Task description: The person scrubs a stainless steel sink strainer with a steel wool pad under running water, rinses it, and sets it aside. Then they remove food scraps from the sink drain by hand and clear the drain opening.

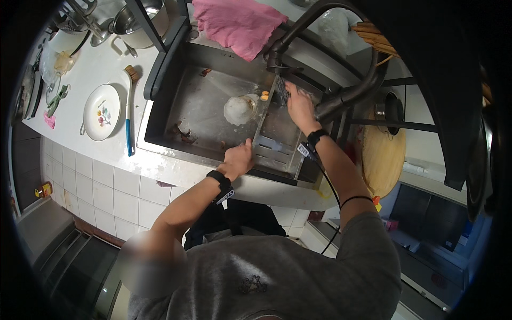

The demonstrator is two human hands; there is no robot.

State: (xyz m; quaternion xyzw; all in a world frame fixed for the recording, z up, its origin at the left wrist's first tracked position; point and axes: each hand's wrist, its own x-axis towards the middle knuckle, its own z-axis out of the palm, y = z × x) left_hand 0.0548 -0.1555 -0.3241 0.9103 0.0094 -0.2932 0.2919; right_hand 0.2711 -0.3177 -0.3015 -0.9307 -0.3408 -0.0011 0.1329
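A stainless steel tray [276,149] with slots spans the right part of the sink [208,90]. My left hand [239,158] grips its near left corner, the index finger lying along the rim. Toward the tray's far end, my right hand [301,105] presses a grey scouring pad [282,91], apparently steel wool, against the left wall; the palm side is hidden. White foam [239,110] covers the drain in the basin floor. Small orange scraps [264,95] lie by the tray, and brown scraps [185,135] sit in the near left corner.
The dark faucet [276,60] arches over the tray close to my right hand. A pink cloth [240,24] hangs behind the basin. Left on the counter are a flowered white plate [96,120] and a long-handled brush [128,116]. A round wooden board [382,160] stands at right.
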